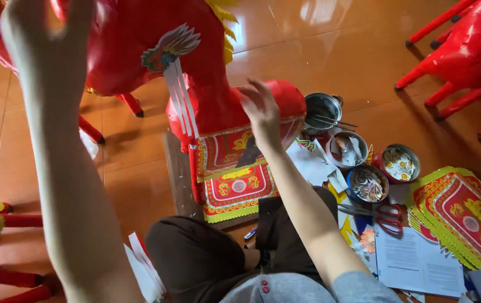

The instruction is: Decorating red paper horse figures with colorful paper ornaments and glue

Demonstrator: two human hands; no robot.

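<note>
Here the left hand (44, 33) is up high by the big red paper horse (156, 50), too blurry to tell its fingers. The right hand (260, 109) spreads its fingers on the horse's red front. Round bowls (366, 185) and scissors (383, 216) sit right.

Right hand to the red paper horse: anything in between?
Nothing visible. The right hand is raised, fingers spread, right in front of the red paper horse, over its rounded red end. The metal bowls and scissors lie off to the side on the floor.
</note>
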